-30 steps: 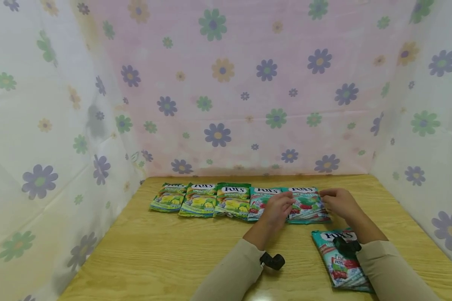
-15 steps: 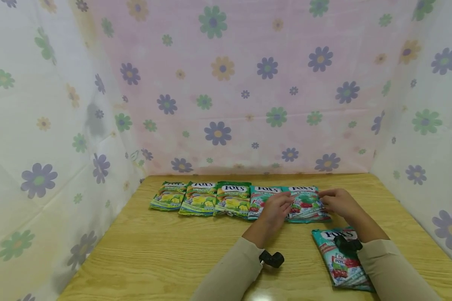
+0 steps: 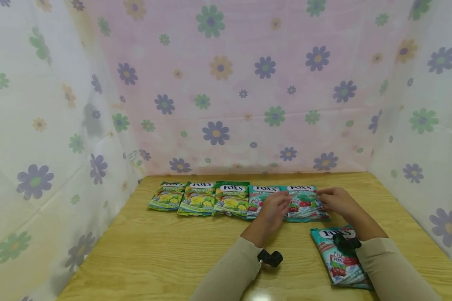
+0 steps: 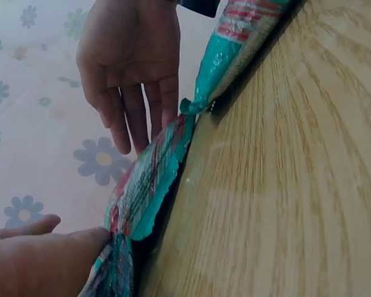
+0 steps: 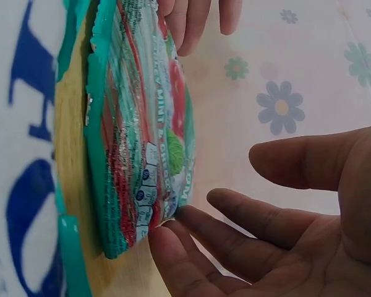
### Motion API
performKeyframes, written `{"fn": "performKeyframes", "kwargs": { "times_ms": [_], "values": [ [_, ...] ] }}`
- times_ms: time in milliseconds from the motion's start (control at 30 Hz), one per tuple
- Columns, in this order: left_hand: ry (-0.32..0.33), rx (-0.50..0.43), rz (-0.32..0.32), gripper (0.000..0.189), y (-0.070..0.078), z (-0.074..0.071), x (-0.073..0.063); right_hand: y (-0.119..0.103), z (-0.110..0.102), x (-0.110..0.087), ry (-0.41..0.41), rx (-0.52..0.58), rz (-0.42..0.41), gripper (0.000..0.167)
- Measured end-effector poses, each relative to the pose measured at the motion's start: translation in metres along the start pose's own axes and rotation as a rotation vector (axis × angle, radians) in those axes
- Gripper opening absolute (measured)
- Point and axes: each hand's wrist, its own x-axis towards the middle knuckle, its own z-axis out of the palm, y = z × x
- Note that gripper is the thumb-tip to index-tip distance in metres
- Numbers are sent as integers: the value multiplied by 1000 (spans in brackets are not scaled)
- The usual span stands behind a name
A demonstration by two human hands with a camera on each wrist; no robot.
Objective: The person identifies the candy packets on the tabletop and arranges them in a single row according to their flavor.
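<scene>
A teal Fox's candy bag (image 3: 305, 205) lies at the right end of a row on the table, between my two hands. My left hand (image 3: 274, 212) rests where it meets the neighbouring teal candy bag (image 3: 259, 196), hiding part of that one; in the left wrist view its thumb (image 4: 80, 244) touches the seam. At the end bag's right edge, my right hand (image 3: 339, 203) has its fingers spread loosely, fingertips right at the wrapper in the right wrist view, thumb (image 5: 297, 162) held apart. Neither hand grips anything.
Three yellow-green Fox's candy bags (image 3: 197, 200) continue the row leftward. Another teal candy bag (image 3: 340, 263) lies nearer, partly under the right forearm. Flower-print cloth (image 3: 226, 92) hangs behind and at both sides of the wooden table (image 3: 165, 259).
The hands and bags hold nearly the same places throughout. Only the head view has shifted slightly.
</scene>
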Motion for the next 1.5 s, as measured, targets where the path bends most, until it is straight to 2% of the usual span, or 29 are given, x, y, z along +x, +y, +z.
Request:
{"fn": "performKeyframes", "kwargs": {
  "times_ms": [233,367,533,767,933,1033,1167,1300,1500],
  "values": [
    [27,25,16,61,2,6,-6,-3,-5,-7,-4,-17,-7,58],
    [88,81,-22,52,1,10,-11,0,-15,-16,-22,-40,-25,61],
    [116,150,-57,41,3,13,-23,6,-35,-34,-37,-63,-22,64],
    [69,173,-158,54,7,17,-43,22,-59,-59,-72,-85,41,66],
    [70,180,-209,42,4,25,-52,35,-79,-72,-123,-67,123,67],
    [62,198,-268,37,1,28,-57,45,-87,-80,-144,-51,180,68],
    [26,221,-376,32,-1,32,-63,57,-92,-90,-170,-35,229,66],
    [-7,235,-474,29,-1,35,-66,65,-94,-100,-209,-16,240,58],
    [-97,260,-554,33,-4,39,-72,67,-92,-109,-266,18,238,48]
  ]
}}
